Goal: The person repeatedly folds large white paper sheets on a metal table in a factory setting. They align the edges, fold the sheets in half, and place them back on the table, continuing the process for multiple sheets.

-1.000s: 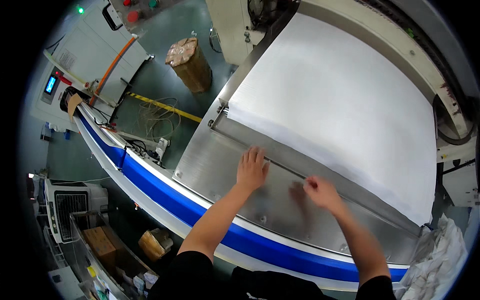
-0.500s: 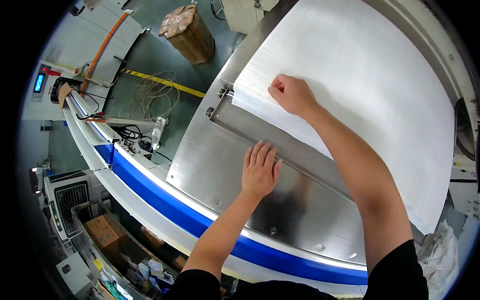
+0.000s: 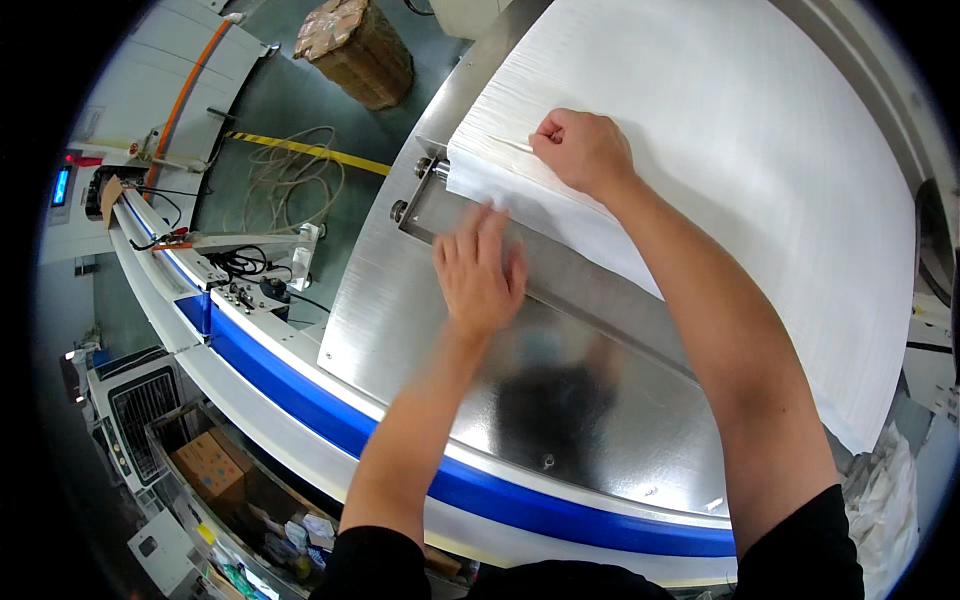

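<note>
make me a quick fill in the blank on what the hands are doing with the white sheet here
1. The right hand is closed in a ____ on the white sheet.
2. The left hand lies with fingers spread at the sheet's edge, over the ____ table.
3. The table's near edge carries a ____ band.

Missing words: fist; metal; blue

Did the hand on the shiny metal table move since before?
Yes. The left hand slid up the metal table, away from the blue edge, and its fingertips now touch the near edge of the white sheet.
</note>
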{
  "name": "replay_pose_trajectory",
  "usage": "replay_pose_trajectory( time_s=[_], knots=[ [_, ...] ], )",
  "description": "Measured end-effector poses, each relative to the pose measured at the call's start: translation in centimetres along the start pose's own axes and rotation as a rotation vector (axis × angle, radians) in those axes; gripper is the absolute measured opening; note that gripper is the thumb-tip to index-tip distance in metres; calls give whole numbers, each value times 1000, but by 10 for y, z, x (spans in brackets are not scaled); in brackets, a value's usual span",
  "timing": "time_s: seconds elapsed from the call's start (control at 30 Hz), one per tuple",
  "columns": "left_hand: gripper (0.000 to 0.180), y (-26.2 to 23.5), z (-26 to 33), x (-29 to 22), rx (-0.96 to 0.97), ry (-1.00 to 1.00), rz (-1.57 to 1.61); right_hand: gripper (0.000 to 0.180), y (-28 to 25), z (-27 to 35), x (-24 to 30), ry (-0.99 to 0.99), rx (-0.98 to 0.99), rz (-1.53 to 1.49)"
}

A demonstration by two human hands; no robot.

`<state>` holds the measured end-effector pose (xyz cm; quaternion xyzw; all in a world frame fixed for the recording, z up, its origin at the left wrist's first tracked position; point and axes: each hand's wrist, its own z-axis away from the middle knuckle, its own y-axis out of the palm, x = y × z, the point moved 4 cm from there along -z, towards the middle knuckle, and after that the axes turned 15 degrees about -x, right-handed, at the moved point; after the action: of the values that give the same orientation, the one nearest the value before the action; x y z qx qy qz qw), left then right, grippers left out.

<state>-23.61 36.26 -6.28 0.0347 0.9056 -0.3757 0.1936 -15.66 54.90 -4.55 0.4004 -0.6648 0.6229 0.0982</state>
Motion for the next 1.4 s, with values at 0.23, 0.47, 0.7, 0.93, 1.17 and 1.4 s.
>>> replay_pose_trajectory(
  time_s=[0.23, 0.47, 0.7, 0.93, 1.17, 1.4],
  knots=[
    [50, 30, -65, 25, 21, 262, -95, 20, 4, -3, -5, -32, -38, 49],
    [34, 26, -47, 36, -24, 221, -83, 21, 3, -1, -4, -48, -51, 60],
    [30, 3, -30, 34, -21, 200, -122, 21, 3, 0, -5, -9, -21, 19],
    [33, -10, -36, 32, 61, 314, -131, 20, -33, 65, 7, -94, -58, -214],
    [44, -1, -72, 28, 512, 429, -189, 39, -159, 210, -116, 183, -197, 416],
    [53, 39, -98, -21, 981, 525, -722, 55, -356, 344, -300, 365, -290, 881]
  ],
)
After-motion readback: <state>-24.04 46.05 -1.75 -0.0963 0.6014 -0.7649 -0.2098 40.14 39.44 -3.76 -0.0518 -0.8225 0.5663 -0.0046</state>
